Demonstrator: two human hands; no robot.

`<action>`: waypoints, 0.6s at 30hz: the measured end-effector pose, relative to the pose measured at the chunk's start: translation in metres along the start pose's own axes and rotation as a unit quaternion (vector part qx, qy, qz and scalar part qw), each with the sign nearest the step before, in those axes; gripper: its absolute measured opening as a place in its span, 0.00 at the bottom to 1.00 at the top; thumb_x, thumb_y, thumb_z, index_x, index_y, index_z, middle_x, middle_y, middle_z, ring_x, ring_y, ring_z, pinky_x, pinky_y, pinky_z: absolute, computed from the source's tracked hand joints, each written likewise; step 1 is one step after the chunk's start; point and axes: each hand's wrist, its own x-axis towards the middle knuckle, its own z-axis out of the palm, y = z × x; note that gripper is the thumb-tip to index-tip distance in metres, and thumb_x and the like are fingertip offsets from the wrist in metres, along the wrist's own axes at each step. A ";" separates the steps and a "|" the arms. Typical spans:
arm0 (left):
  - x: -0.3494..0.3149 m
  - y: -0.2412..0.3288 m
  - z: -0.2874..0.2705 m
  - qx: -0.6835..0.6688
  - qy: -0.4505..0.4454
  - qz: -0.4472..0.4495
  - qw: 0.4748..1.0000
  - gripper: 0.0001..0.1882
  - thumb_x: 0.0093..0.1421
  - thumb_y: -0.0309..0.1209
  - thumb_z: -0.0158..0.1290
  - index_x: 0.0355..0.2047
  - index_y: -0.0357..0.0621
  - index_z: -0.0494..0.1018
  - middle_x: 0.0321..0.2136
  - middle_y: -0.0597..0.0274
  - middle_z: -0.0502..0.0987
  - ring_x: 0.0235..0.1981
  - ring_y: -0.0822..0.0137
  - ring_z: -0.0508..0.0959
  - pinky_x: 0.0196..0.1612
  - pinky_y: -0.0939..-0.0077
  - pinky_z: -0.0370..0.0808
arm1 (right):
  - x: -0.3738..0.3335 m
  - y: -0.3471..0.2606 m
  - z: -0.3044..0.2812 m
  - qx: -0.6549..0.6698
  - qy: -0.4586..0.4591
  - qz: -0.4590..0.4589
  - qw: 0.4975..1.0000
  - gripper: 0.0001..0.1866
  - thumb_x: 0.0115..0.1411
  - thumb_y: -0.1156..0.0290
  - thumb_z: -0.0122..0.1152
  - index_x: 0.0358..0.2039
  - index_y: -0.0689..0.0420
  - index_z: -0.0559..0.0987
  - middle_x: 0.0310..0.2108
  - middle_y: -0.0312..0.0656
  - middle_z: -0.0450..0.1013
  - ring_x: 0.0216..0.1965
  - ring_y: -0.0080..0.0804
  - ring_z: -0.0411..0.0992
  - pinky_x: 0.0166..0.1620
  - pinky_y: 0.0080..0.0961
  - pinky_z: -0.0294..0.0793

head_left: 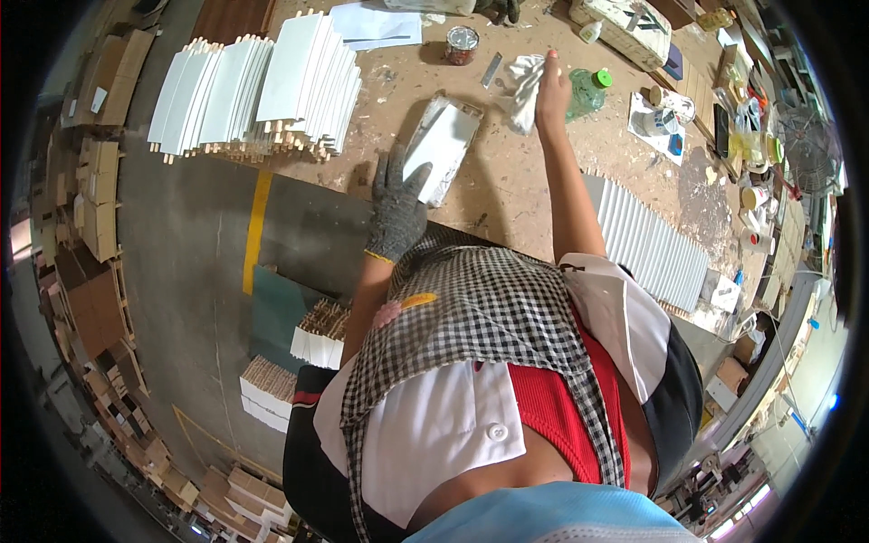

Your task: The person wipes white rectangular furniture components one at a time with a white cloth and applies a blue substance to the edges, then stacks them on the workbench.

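Left hand [396,213] touching white slab [444,149], right hand [553,98] holding cloth [522,101], red-marked can [462,47]

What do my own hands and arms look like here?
Your left hand wears a dark grey glove with a yellow edge at the wrist. Your right hand has no glove. Both forearms are bare. The right sleeve is white, with black beyond it. No cables show on either arm.

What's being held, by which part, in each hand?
Right hand: a crumpled white cloth, held at its right side. Gloved left hand: on the near end of a white rectangular panel; gripping or just steadying, can't tell.
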 end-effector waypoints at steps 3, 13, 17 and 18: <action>-0.012 0.005 0.022 -0.096 0.063 0.002 0.993 0.49 0.46 0.39 0.67 0.65 0.43 0.56 0.62 0.30 0.58 0.62 0.40 0.63 0.63 0.51 0.63 | -0.067 -0.040 0.024 -0.210 -0.018 -0.056 0.976 0.22 0.63 0.49 0.59 0.29 0.58 0.79 0.22 0.42 0.75 0.22 0.34 0.73 0.30 0.30 0.73; -0.028 -0.005 0.056 -0.158 0.100 -0.173 0.967 0.43 0.53 0.40 0.67 0.63 0.35 0.60 0.58 0.36 0.66 0.57 0.43 0.69 0.58 0.55 0.69 | -0.048 0.015 0.041 -0.471 -0.283 0.012 0.835 0.27 0.63 0.44 0.53 0.47 0.55 0.79 0.32 0.52 0.79 0.31 0.50 0.79 0.38 0.44 0.77; -0.016 -0.014 0.014 -0.120 0.126 -0.148 0.973 0.43 0.50 0.39 0.68 0.62 0.38 0.61 0.52 0.40 0.72 0.51 0.44 0.74 0.51 0.55 0.74 | -0.006 0.043 -0.022 -0.355 -0.093 -0.083 0.926 0.28 0.65 0.45 0.52 0.40 0.62 0.81 0.30 0.54 0.79 0.34 0.46 0.78 0.40 0.40 0.74; -0.020 -0.012 -0.001 -0.116 0.137 -0.145 0.973 0.44 0.49 0.39 0.68 0.63 0.39 0.61 0.52 0.41 0.72 0.51 0.45 0.74 0.50 0.56 0.74 | -0.022 0.035 -0.034 -0.272 -0.075 -0.074 0.957 0.28 0.65 0.46 0.53 0.41 0.62 0.81 0.29 0.51 0.79 0.32 0.39 0.78 0.40 0.37 0.73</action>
